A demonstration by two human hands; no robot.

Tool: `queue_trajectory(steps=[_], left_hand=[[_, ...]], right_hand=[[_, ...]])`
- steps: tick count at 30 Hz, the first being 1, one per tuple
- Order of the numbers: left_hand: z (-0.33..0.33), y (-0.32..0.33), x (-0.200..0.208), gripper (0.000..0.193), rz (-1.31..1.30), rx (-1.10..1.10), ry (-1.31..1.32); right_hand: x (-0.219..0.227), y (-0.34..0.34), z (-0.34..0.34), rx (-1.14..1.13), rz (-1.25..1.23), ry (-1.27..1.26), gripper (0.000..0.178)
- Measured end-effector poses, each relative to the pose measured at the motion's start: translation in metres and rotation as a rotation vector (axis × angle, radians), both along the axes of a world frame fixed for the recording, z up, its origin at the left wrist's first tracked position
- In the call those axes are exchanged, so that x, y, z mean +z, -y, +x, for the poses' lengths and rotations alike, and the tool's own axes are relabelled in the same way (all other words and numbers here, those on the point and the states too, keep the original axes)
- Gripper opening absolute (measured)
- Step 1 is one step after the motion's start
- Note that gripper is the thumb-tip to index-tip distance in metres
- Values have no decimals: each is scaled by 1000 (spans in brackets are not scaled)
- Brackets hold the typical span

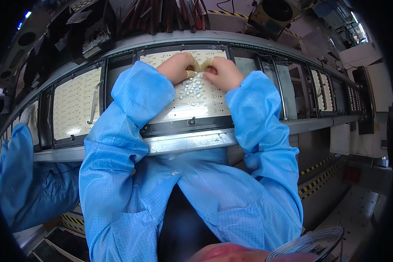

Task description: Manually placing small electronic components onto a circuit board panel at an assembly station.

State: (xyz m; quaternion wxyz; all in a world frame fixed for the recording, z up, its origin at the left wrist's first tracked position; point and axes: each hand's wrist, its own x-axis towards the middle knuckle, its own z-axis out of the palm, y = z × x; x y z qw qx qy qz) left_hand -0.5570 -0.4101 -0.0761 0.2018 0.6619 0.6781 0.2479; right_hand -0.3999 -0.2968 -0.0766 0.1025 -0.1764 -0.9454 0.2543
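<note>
A cream-coloured circuit board panel point(170, 114) with rows of dark printed marks lies in a black frame point(187, 127) in front of me. Small white and silvery block-shaped parts point(192, 91) are scattered loosely over its middle. My left hand point(177, 68) is over the panel's far half, fingers bent and closed, with pale yellow finger covers on the tips. Close beside it, my right hand point(225, 73) is closed in a pinch with similar covers. The fingertips nearly meet just beyond the loose parts. Anything between them is too small or hidden to make out.
Metal conveyor rails point(192, 142) run left to right. Another framed board panel point(74, 105) sits to the left, and more boards point(323, 91) to the right. A dark bin point(94, 37) with white parts stands far left. Another person's blue sleeve point(15, 153) shows at left.
</note>
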Motion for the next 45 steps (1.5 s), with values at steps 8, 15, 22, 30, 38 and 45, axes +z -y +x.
queue_trajectory(steps=[8,15,22,30,38,45], left_hand=[[-27,29,25,14,71,379,95],[-55,48,20,18,-77,461,59],[-48,43,10,19,35,316,-215],[-45,39,3,16,59,310,-268],[-42,34,-4,16,49,255,-434],[-49,38,-8,17,153,258,-289]], right_hand=[[-26,8,-5,24,-8,-124,20],[-12,-1,-8,-141,-201,-132,15],[0,-12,-7,-192,-208,-126,20],[0,-21,3,-273,-232,-187,17],[-12,-28,-3,-194,-216,-137,16],[-9,-23,-14,-189,78,-72,17]])
